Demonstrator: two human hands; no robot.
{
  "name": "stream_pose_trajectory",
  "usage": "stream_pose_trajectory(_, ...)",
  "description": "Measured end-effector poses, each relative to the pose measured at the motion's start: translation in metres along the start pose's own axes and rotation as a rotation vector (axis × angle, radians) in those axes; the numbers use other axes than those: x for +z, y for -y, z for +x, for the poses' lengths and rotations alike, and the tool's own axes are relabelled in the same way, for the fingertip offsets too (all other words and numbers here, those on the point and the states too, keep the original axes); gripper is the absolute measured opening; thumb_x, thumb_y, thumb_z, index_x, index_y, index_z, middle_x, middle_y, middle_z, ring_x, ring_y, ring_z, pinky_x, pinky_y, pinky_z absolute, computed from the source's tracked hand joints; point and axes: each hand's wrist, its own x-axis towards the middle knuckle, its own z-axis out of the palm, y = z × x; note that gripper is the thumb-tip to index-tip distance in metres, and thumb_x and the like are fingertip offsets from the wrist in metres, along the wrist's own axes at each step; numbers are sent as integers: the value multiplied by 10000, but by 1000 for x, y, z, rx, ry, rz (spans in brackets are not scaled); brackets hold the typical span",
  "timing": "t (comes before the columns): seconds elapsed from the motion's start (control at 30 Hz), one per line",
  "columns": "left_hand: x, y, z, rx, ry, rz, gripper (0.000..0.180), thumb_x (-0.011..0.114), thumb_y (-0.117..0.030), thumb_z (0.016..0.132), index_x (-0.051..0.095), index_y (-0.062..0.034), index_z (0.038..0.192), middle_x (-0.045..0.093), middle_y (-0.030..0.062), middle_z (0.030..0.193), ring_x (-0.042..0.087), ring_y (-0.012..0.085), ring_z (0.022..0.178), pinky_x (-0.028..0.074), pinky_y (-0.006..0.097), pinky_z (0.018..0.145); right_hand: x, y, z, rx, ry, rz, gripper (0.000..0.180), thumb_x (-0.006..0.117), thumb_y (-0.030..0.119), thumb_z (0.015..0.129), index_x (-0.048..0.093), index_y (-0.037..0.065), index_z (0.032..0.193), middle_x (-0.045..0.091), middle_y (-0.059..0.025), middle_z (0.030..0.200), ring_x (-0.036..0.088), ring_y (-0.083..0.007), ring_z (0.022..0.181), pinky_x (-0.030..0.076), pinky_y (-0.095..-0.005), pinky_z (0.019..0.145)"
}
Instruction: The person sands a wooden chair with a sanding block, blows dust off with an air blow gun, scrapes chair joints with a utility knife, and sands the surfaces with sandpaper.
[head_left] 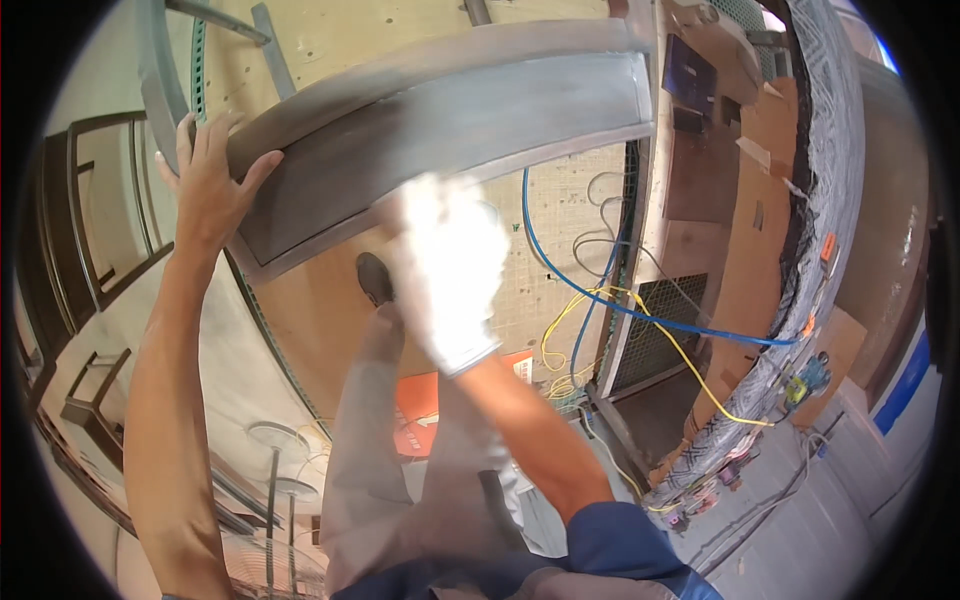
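My left hand [205, 180] is bare and grips the left end of a long grey metal frame piece [450, 120] that runs across the upper middle of the head view. My right hand [450, 260] wears a white glove and is blurred as it presses on the underside of that frame near its middle. I cannot tell whether the glove holds anything. Below the hands are my grey trouser legs [400, 470] and a dark shoe [375, 278].
A blue cable [640, 312] and yellow wires [680, 350] hang by a perforated panel [560, 220]. A plastic-wrapped curved panel [830, 170] stands right. Dark metal frames [90, 220] lean left. An orange sign [420, 410] and round stands [275, 435] lie on the floor.
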Motion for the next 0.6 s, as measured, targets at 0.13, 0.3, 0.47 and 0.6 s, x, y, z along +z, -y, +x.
stream_pose_trajectory(0.13,6,10,-4,-4,65,98,643,669,-548,950,527,-148,1434,527,49,1497,303,368,1514,87,736,1173,6,-16,-5,-153,-234,115,400,681,150,844,656,38,1227,617,-168,1096,623,-354,905,505,-499,745)
stream_pose_trajectory(0.3,-8,-4,1,-49,129,97,694,695,-540,934,501,-119,1451,488,95,1539,267,383,1529,73,731,1189,-45,-214,55,156,-571,-101,636,740,193,845,571,66,1445,651,-218,1256,628,-386,1087,513,-441,962)
stream_pose_trajectory(0.47,4,-14,-8,-95,57,182,722,650,-489,985,428,-38,1504,420,135,1591,255,362,1541,112,653,1235,-81,-226,80,-273,-384,11,758,822,72,736,575,160,1448,621,-149,1339,593,-357,1209,471,-445,1054)
stream_pose_trajectory(0.6,31,-55,-27,-138,-287,35,651,587,-358,1038,353,-63,1570,361,135,1637,298,368,1525,175,633,1227,-100,-231,112,-592,-194,-125,651,814,66,760,633,204,1369,596,-106,1405,563,-312,1276,430,-442,1088)
